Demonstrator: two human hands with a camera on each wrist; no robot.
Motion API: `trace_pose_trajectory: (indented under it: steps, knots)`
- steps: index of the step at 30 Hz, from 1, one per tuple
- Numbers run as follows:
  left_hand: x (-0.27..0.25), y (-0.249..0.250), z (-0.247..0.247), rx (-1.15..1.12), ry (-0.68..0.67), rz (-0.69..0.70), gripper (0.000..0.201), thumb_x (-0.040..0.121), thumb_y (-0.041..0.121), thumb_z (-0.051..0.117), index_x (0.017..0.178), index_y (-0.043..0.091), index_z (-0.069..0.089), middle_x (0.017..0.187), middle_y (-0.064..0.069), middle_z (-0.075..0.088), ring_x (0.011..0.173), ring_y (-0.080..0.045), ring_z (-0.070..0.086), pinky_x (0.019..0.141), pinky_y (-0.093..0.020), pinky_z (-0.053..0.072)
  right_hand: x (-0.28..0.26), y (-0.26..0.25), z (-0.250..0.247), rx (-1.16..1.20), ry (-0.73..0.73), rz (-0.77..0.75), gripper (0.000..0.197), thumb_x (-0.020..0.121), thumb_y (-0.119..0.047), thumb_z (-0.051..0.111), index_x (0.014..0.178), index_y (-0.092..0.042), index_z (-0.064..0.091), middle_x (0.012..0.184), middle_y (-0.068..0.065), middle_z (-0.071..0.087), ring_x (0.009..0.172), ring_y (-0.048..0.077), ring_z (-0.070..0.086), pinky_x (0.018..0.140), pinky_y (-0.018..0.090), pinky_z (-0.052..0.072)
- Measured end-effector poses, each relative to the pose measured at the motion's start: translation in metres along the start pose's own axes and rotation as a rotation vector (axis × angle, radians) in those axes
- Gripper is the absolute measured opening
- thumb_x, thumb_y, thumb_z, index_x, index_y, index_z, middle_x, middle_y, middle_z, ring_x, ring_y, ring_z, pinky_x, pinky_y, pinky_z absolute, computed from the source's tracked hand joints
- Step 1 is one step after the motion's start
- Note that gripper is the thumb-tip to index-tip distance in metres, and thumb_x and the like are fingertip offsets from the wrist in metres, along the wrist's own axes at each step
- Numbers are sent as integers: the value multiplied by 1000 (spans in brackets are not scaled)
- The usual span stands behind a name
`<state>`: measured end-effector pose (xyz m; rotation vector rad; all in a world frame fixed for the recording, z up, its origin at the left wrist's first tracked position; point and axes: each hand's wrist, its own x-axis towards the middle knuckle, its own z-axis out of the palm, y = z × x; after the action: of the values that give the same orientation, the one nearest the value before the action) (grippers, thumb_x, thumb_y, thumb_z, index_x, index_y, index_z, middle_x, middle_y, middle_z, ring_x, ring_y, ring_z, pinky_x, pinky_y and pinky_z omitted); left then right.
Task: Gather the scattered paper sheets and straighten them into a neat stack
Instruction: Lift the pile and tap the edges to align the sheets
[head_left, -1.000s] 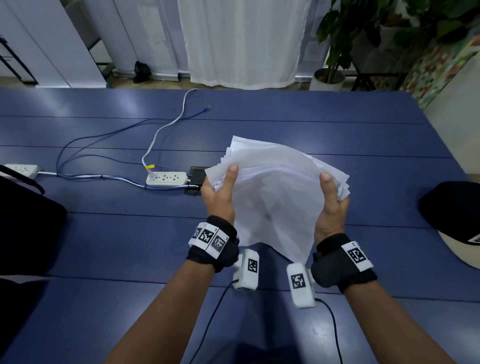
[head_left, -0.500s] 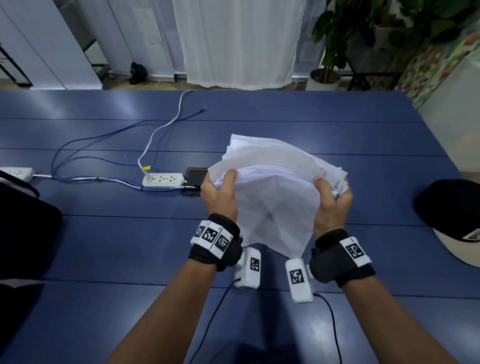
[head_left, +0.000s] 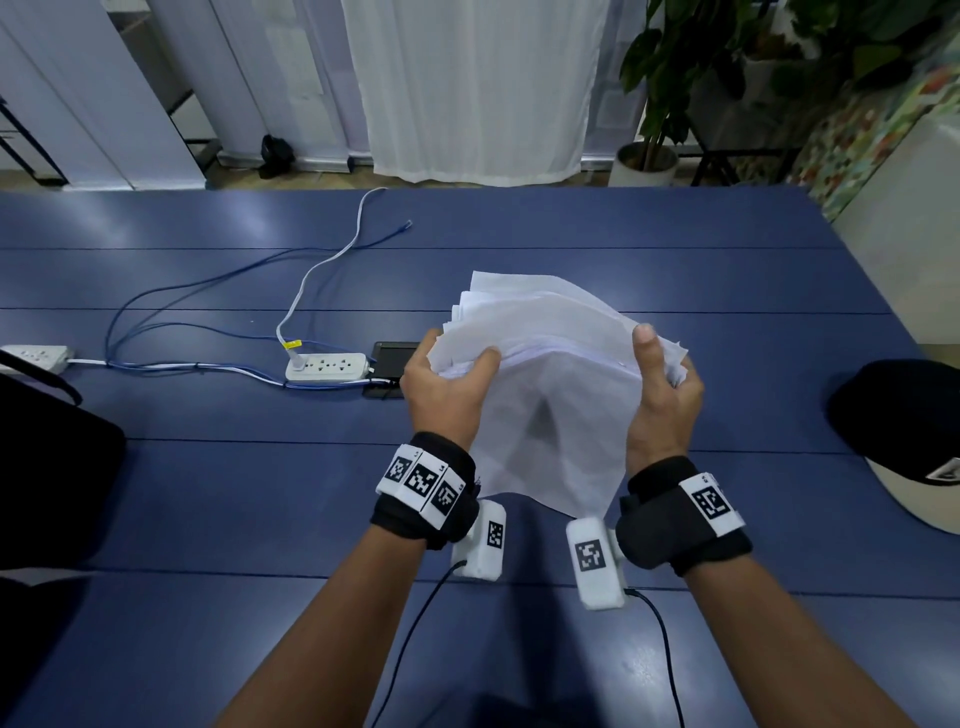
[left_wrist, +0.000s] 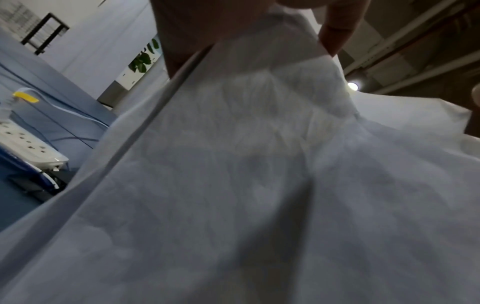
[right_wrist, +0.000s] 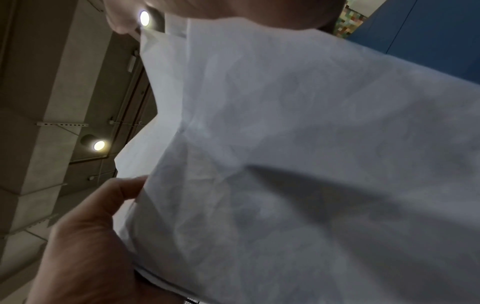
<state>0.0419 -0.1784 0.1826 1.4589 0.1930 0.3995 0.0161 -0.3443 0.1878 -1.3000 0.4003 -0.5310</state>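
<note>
Up front, from the head view, I hold the sheets (head_left: 545, 364) in the air above the blue desk (head_left: 208, 467), between both hands. My left hand (head_left: 441, 389) clamps their left edge, thumb on top and fingers curled beneath. My right hand (head_left: 662, 400) has its grip on the right edge, thumb raised along the side. The sheets bend over at the top and are fanned unevenly, with corners sticking out at the far side; their lower corner hangs down toward my wrists. Behind my left hand lie a white strip (head_left: 327, 366) and a dark phone (head_left: 392, 358), with cables (head_left: 182, 332) trailing off to the left. A black cap (head_left: 904, 415) sits at the desk's right edge.

From the left wrist, the sheets (left_wrist: 259, 185) fill nearly the whole picture, blurred, with my fingers (left_wrist: 337, 30) curled over their upper edge. The strip (left_wrist: 23, 142) shows low at the left.

From the right wrist, the sheets (right_wrist: 298, 164) again cover most of the view, creased. My left hand (right_wrist: 85, 236) pinches their edge at lower left; of my right hand only a blurred part shows at the top.
</note>
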Motion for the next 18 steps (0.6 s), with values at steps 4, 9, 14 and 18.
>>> trace_pose_trajectory:
  steps: [4, 9, 14, 18]
  knots:
    - [-5, -6, -3, 1, -80, 57, 24, 69, 4, 77, 89, 6, 65, 70, 18, 71, 66, -3, 66, 67, -17, 51, 5, -5, 6, -65, 52, 57, 41, 67, -68, 71, 71, -28, 65, 80, -13, 69, 91, 19, 68, 98, 44, 51]
    - [-8, -10, -7, 5, -92, 97, 27, 65, 23, 80, 84, 12, 64, 73, 15, 71, 69, -9, 66, 69, -21, 51, 8, -7, 5, -118, 123, 86, 32, 70, -58, 66, 64, -27, 60, 65, -16, 62, 73, 13, 61, 83, 37, 54]
    - [-8, -9, -6, 47, -99, 122, 27, 66, 19, 80, 85, 7, 64, 73, 15, 70, 69, -7, 66, 70, -21, 51, 1, -9, 9, -225, 93, -21, 60, 60, -75, 62, 87, -22, 58, 76, -17, 59, 67, -2, 54, 65, 10, 43]
    - [-15, -13, -6, 42, -121, 141, 32, 66, 20, 79, 86, 1, 62, 77, -1, 69, 68, -12, 65, 66, -24, 52, 6, -12, 14, -241, 158, 31, 58, 60, -72, 71, 86, -21, 62, 81, -12, 65, 73, 3, 61, 70, 18, 47]
